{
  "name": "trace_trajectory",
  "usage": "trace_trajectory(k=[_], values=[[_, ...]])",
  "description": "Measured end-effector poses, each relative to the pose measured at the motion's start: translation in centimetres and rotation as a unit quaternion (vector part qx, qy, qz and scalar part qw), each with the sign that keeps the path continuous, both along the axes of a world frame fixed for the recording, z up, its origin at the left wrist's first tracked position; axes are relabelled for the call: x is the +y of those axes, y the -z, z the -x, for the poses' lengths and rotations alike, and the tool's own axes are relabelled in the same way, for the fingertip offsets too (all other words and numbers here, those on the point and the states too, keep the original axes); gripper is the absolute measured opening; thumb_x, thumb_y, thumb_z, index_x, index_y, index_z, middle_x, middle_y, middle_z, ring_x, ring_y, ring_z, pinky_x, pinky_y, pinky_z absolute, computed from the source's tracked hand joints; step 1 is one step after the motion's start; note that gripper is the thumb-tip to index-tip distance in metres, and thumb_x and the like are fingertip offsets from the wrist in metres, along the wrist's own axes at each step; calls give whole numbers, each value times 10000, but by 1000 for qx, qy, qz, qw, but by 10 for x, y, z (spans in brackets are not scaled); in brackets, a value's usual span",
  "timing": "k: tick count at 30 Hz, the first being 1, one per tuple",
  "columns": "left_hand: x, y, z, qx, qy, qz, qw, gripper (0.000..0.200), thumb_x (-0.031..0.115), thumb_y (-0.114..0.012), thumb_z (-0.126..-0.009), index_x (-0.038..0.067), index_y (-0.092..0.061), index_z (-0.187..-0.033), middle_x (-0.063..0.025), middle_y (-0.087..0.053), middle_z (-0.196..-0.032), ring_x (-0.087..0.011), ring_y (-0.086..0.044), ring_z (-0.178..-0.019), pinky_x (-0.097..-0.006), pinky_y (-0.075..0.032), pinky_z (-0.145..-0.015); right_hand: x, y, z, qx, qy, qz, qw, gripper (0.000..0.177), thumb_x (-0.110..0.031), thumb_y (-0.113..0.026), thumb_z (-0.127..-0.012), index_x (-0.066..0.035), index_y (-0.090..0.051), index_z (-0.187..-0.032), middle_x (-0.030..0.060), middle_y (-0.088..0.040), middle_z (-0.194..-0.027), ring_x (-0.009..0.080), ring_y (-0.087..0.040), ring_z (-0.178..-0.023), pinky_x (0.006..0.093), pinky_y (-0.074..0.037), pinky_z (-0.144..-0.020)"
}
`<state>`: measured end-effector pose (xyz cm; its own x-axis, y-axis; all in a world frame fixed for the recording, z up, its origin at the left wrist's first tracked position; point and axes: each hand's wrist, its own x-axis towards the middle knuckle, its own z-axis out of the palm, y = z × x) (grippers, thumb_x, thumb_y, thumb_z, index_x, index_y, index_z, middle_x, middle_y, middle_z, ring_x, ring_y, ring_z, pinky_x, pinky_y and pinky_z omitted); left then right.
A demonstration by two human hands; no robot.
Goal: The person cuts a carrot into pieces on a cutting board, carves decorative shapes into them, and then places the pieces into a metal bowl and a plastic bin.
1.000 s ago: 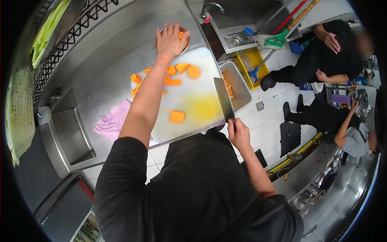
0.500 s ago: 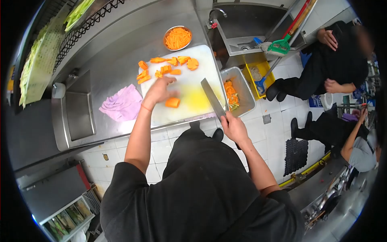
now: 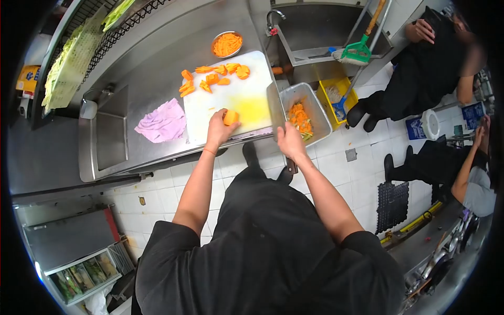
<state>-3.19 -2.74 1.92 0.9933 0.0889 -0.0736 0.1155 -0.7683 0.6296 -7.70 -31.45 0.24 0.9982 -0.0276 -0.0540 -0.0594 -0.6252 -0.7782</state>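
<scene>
Left hand is pulling back nearer the body and pinching the carrot block on the cutting board, a stiff, dense, probably slippery piece best held by its sides, while right hand is gripping the cleaver alongside.

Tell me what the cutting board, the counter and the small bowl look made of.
Cutting board: likely plastic, matte white, stained yellow.
Counter: stainless steel, by its brushed grey sheen.
Small bowl: apparently metal, with a shiny rim.
</scene>
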Motion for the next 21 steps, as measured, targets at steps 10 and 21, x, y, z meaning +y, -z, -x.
trace_trajectory(k=[10,21], values=[[-6,-4,-13,-78,168,23,982,480,130,-822,-800,9,-667,-1237,-201,-681,-1201,-389,-656,-1172,-432,-532,-1056,10,-78,10,-19,-67,21,997,201,-208,-512,-1116,-7,-514,-1130,331,-698,-826,575,-682,-841,650,-511,-733],[4,-1,-25,-49,207,95,972,432,131,-763,-779,5,-631,-1170,-184,-658,-1149,-398,-612,-1154,-458,-513,-1046,60,-130,18,167,-193,204,945,269,-61,-513,-977,60,-524,-1217,298,-750,-865,503,-745,-821,626,-568,-759]])
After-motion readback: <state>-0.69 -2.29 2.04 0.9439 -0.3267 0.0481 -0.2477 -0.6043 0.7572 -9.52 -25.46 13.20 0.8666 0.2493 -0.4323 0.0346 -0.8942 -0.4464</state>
